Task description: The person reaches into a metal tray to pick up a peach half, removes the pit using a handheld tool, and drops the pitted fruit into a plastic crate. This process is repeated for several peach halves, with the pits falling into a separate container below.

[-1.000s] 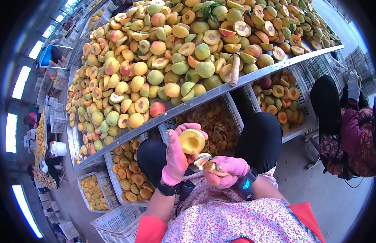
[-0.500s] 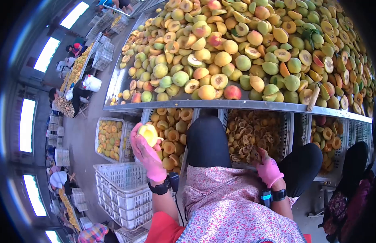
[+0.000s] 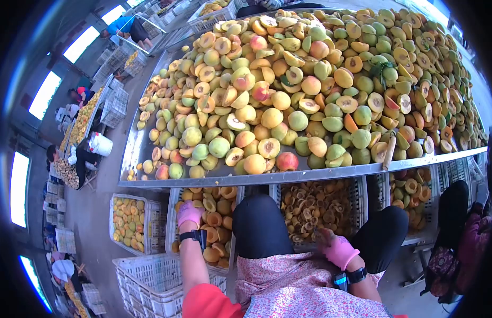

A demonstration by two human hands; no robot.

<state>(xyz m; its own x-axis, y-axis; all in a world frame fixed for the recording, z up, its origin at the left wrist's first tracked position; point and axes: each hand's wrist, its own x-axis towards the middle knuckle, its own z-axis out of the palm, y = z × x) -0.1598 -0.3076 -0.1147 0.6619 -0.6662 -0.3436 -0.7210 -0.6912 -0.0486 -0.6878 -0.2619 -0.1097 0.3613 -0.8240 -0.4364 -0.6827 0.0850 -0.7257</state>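
My left hand [image 3: 190, 214], in a pink glove, reaches down over the left part of a crate [image 3: 170, 225] of pitted yellow peach halves [image 3: 217, 220]. Its fingers point away from me and are mostly hidden; no peach half shows in it. My right hand [image 3: 338, 251], also pink-gloved with bare fingertips, is closed above the near edge of a crate [image 3: 363, 204] of brown pit pieces and scraps [image 3: 315, 206]. Whatever its fingers hold is too dark and small to make out.
A metal table [image 3: 214, 181] bears a heap of whole and halved peaches [image 3: 272, 116]; a wooden-handled tool [image 3: 389, 152] lies at its front edge. Left stand a crate of peaches [image 3: 130, 222] and stacked white crates [image 3: 150, 275]. A person's dark-trousered leg [image 3: 452, 217] is at right.
My left hand has gone from holding up a pitted peach half to reaching down over the crate of halves; that half no longer shows in it. My right hand stays over the scraps. The view has tilted up.
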